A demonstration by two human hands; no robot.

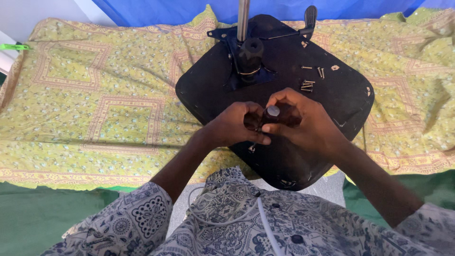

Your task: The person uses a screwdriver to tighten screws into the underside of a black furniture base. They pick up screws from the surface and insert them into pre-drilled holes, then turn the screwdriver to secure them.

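Observation:
A black chair seat (213, 90) lies upside down on a yellow patterned cloth, with its metal mechanism and gas post (248, 54) pointing up. Both hands meet over the seat's near part. My right hand (303, 125) grips the dark handle of a screwdriver (274, 114), whose shaft points down at the seat. My left hand (237, 125) is closed around the lower part of the tool, next to the right hand. Several loose screws (310, 78) lie on the seat just beyond my hands.
The yellow patterned cloth (95, 104) covers the whole work surface. A black lever (309, 19) sticks out at the seat's far right. A green object (14, 47) lies at the far left edge. Blue fabric (166, 9) hangs behind.

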